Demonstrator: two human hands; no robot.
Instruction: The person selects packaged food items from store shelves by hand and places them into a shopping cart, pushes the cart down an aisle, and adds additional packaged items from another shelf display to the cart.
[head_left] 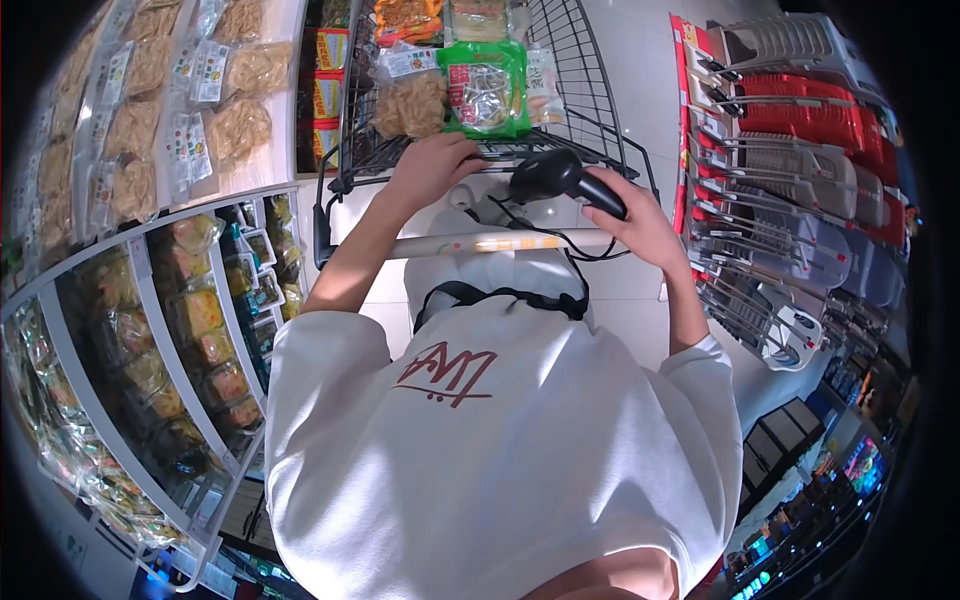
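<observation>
My right hand (641, 226) is wrapped round the handle of a black handheld barcode scanner (548, 177), its head pointing left above the cart handle (500, 243). From the scanner a black cord loops down past the handle. My left hand (437, 170) lies over the near rim of the shopping cart (590, 75), fingers stretched out and holding nothing visible. Just beyond its fingertips is a green-edged food packet (486, 92). Beside that sits a clear bag of tan food (412, 104). An orange packet (408, 20) and a pale packet (478, 22) lie farther in.
On the left, a shelf (260, 170) carries several clear bags of tan food, with a rack (150, 300) of packaged goods nearer me. Along the right hang red and grey plastic goods (800, 110) on metal hooks. Pale floor tiles (640, 60) show beside the cart.
</observation>
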